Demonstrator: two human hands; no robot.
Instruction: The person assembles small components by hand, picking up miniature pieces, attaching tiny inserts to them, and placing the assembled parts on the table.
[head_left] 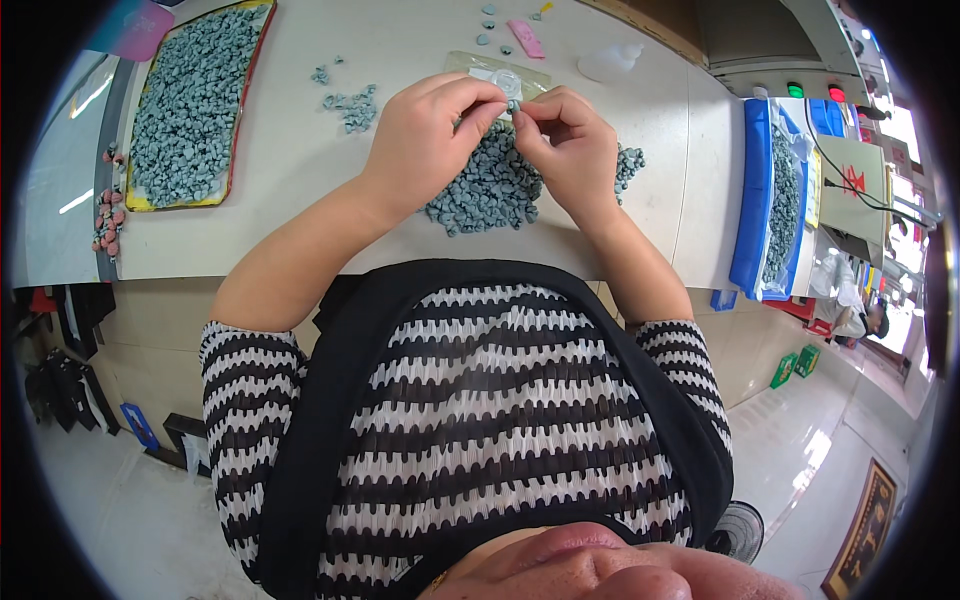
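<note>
My left hand (428, 128) and my right hand (572, 148) meet over the white table, thumbs and forefingers pinched together. A small grey-green piece (514, 104) sits between the fingertips of both hands; its exact kind is too small to make out. Under and below the hands lies a heap of similar grey-green pieces (487, 190), partly covered by them. Just beyond the fingertips there is a clear round object (506, 80) over a flat, transparent olive-tinted sheet (468, 64). A loose cluster of pieces (356, 108) lies left of my left hand.
At the left stands a yellow-and-red rimmed tray (182, 207) full of grey-green pieces. A blue bin (752, 200) with more pieces is at the right. Farther back lie a pink packet (525, 38), a few loose pieces (488, 24) and a translucent white item (612, 62).
</note>
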